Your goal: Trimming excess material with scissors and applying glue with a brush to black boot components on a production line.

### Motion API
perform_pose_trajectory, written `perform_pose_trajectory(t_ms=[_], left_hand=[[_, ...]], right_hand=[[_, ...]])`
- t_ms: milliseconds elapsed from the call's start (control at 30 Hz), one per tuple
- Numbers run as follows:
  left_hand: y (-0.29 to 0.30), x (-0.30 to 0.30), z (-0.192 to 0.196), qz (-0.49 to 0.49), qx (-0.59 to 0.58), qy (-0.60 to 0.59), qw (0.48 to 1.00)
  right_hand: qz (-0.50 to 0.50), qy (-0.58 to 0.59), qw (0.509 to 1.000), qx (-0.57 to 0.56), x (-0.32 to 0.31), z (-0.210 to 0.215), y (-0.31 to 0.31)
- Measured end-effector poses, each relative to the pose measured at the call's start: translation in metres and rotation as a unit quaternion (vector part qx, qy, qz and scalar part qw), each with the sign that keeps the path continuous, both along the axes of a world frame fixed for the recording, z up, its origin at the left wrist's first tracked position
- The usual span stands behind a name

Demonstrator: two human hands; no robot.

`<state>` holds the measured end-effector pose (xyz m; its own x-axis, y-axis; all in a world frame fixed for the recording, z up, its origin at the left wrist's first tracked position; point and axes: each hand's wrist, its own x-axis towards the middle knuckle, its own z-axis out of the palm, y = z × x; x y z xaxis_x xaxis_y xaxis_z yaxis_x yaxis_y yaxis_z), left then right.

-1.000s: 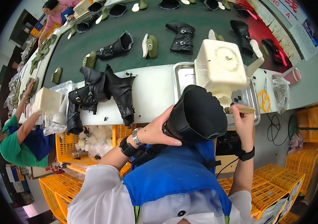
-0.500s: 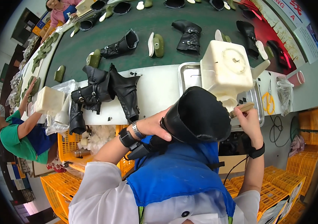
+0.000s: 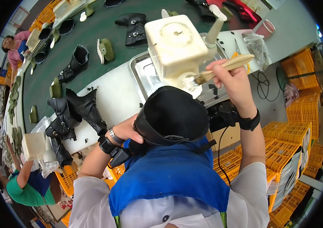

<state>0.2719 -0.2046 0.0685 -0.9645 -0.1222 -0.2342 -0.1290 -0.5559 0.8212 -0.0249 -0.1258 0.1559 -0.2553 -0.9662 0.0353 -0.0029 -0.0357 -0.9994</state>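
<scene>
My left hand [image 3: 126,129] is closed around the side of a black boot [image 3: 171,114], its wide opening tilted up toward me. Between the fingers and thumb of my right hand [image 3: 229,78] is a wooden-handled brush [image 3: 239,62], its bristles coated white. Those bristles sit at the round mouth [image 3: 189,84] of a cream plastic container [image 3: 176,41], where white paste shows. Under the container is a metal tray [image 3: 140,68] on the white tabletop. The boot's foot part is hidden below its shaft.
Black boots [image 3: 85,106] lie left on the white top. More boots [image 3: 133,28] and green shoe forms [image 3: 108,50] rest on the green surface beyond. Scissors [image 3: 237,47], a plastic bag [image 3: 256,47] and a pink cup [image 3: 266,28] lie right. Orange crates [image 3: 279,152] stand beside me; a co-worker [image 3: 26,186] is left.
My right hand has raised the brush handle, and its bristles now show at the container's mouth. The boot remains in my left hand. The whole view has turned and shifted.
</scene>
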Motion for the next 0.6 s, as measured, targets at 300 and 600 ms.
perform_pose_trajectory(t_ms=[300, 600], left_hand=[[0.002, -0.004, 0.017, -0.016, -0.019, -0.011, 1.0], [0.003, 0.015, 0.016, 0.086, -0.179, -0.032, 0.979]], right_hand=[[0.074, 0.177, 0.981, -0.04, 0.017, 0.006, -0.004], [-0.001, 0.195, 0.98, 0.026, 0.021, -0.001, 0.005]])
